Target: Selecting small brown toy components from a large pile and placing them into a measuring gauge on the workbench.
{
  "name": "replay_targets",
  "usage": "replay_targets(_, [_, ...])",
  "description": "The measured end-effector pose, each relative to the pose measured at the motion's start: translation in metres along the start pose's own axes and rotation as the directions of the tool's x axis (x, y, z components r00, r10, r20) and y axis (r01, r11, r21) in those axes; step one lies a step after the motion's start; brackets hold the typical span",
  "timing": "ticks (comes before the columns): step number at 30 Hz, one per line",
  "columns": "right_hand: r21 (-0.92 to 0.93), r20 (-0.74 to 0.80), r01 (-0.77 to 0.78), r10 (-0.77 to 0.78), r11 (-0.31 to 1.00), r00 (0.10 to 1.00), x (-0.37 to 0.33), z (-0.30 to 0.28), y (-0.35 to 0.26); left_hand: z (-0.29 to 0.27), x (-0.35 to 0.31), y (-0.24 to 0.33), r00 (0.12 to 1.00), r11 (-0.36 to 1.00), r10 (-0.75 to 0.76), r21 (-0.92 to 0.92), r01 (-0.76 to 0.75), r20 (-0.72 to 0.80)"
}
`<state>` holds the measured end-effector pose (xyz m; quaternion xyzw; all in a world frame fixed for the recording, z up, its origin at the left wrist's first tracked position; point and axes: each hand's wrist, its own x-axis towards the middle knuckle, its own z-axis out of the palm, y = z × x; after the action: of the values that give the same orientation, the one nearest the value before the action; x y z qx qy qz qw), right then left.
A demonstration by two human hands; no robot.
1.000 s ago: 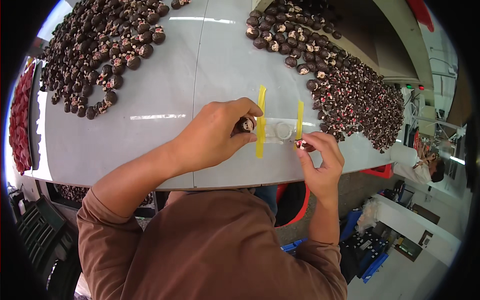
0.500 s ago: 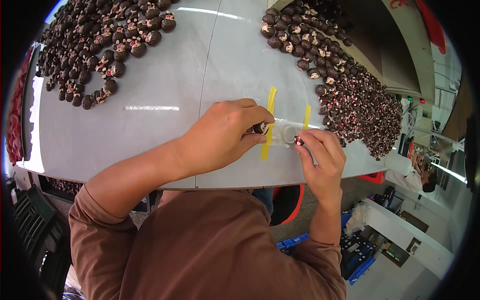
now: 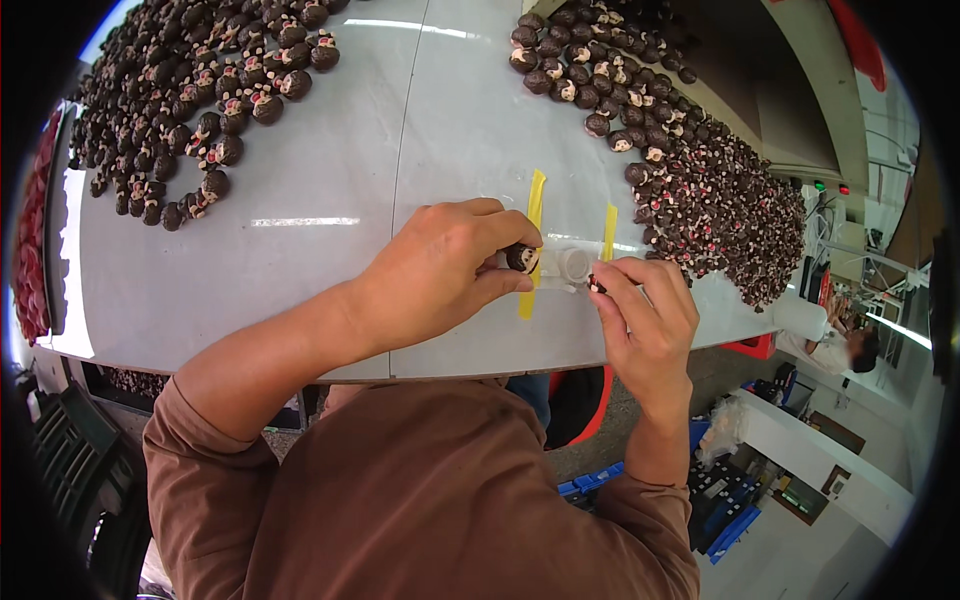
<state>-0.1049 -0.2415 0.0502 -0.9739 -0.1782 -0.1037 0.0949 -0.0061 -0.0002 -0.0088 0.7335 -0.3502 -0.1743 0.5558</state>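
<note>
My left hand (image 3: 445, 255) pinches a small dark brown doll head (image 3: 521, 258) between thumb and fingertips, its pale face showing. Across from it, my right hand (image 3: 652, 315) is closed on a tiny dark doll body (image 3: 597, 285), mostly covered by the fingers. Between the two hands stands a small clear round dish (image 3: 576, 265) on the grey tabletop (image 3: 300, 270). One yellow tape strip (image 3: 537, 200) runs beside the left fingertips, and a shorter yellow strip (image 3: 610, 230) lies just beyond the right fingers. Head and body are held apart.
Many joined doll figures (image 3: 200, 110) spread over the far left. At the far right lie loose brown doll heads (image 3: 590, 75), with a heap of tiny doll bodies (image 3: 720, 220) nearer my right hand. A red stool (image 3: 590, 410) is below the table edge. Another person (image 3: 835, 345) is off to the right.
My right hand has turned slightly, and less of the doll body's red shows. The left hand keeps its hold on the head, whose face is now more visible. The whole view has shifted a little.
</note>
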Motion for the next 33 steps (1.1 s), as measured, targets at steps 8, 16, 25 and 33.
replay_targets(8, [0.468, -0.131, -0.124, 0.207, 0.875, 0.970, -0.004, 0.004, -0.025, 0.002, 0.001, 0.006, 0.958, 0.936, -0.218, -0.238, 0.260, 0.187])
replay_targets(16, [0.491, -0.193, -0.068, 0.185, 0.869, 0.964, 0.001, 0.021, -0.031, 0.003, 0.000, 0.005, 0.961, 0.953, -0.174, -0.208, 0.219, 0.215])
replay_targets(25, [0.446, -0.165, -0.055, 0.142, 0.894, 0.976, 0.001, 0.021, -0.031, 0.003, 0.000, 0.003, 0.962, 0.962, -0.165, -0.180, 0.206, 0.217])
replay_targets(33, [0.473, -0.120, -0.063, 0.135, 0.879, 0.984, -0.003, 0.025, -0.029, 0.007, -0.003, 0.005, 0.989, 0.997, -0.045, -0.063, 0.055, 0.142])
